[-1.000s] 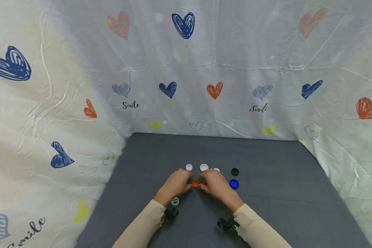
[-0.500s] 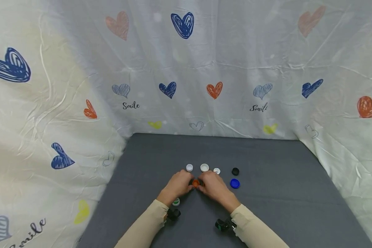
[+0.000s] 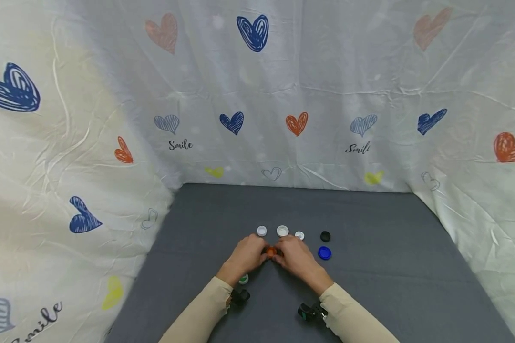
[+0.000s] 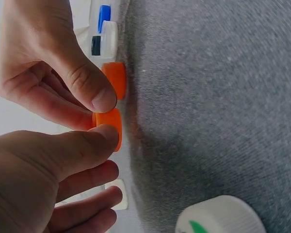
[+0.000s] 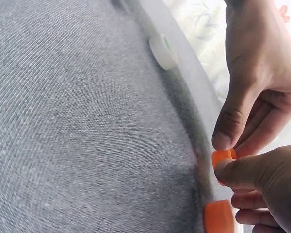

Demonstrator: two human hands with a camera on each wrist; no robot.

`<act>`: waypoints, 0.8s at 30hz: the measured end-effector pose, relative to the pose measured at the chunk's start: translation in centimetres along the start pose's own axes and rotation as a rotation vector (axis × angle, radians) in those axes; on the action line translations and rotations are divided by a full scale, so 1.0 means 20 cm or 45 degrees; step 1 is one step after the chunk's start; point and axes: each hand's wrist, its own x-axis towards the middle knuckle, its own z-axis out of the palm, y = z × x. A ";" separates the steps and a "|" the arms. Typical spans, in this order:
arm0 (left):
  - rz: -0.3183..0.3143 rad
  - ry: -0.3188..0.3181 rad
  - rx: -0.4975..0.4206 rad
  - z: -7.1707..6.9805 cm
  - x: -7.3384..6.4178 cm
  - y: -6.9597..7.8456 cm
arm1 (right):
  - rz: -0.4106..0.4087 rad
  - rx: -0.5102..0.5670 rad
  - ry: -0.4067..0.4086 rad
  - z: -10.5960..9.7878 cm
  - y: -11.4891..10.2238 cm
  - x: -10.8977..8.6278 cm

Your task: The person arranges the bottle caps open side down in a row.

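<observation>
Both hands meet over a small orange bottle cap (image 3: 271, 251) near the middle of the grey cloth. My left hand (image 3: 245, 255) pinches its left side, thumb in front and fingers behind. From the other side my right hand (image 3: 299, 257) pinches the same cap, its thumb (image 5: 233, 174) across the edge. In the left wrist view the held orange cap (image 4: 111, 117) stands on edge between the two thumbs. A second orange cap (image 4: 115, 80) sits beside the right hand, hidden under it in the head view. A white cap with a green mark (image 3: 243, 279) lies by the left wrist.
Behind the hands lie a small white cap (image 3: 262, 231), a larger white cap (image 3: 282, 231) and another white cap (image 3: 299, 235). To the right are a black cap (image 3: 325, 236) and a blue cap (image 3: 324, 253). A heart-printed curtain (image 3: 240, 157) closes off the back and sides.
My right hand has moved left to the orange cap, covering the second orange cap. My left hand has shifted slightly right. The cap between them now looks tilted up in their fingers.
</observation>
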 end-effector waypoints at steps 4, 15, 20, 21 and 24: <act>0.013 0.048 -0.008 -0.02 -0.01 0.00 | 0.013 0.024 0.015 -0.03 -0.01 0.00; 0.078 0.165 -0.008 -0.14 -0.03 0.03 | -0.041 0.034 0.118 -0.17 -0.05 0.02; 0.155 0.245 -0.049 -0.20 -0.05 0.05 | -0.074 0.065 0.185 -0.24 -0.07 0.00; 0.170 0.256 -0.055 -0.22 -0.06 0.05 | -0.074 0.070 0.193 -0.25 -0.08 -0.01; 0.200 0.280 -0.067 -0.25 -0.07 0.06 | -0.070 0.094 0.215 -0.29 -0.09 -0.02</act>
